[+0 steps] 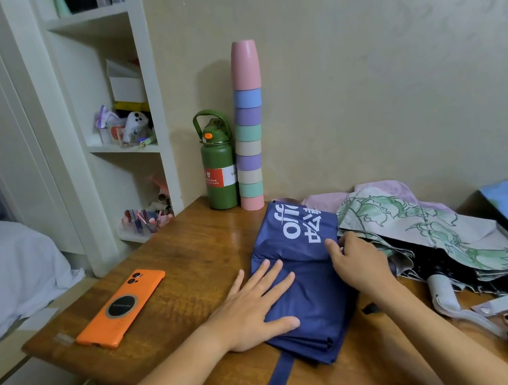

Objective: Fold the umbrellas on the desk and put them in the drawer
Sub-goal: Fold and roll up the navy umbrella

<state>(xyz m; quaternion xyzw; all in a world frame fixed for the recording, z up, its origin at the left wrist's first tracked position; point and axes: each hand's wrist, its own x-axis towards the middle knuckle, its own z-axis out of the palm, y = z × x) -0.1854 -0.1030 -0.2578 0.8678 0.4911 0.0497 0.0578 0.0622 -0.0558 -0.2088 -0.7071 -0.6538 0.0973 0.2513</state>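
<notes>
Navy umbrella (pixel 304 283) fabric lies flat on the bench (pixel 190 260) under both hands, the left hand (pixel 255 306) spread wide and pressing to keep the pleats down, while the right hand (pixel 357 262) pinches a fold beside the floral umbrella (pixel 431 232).
</notes>
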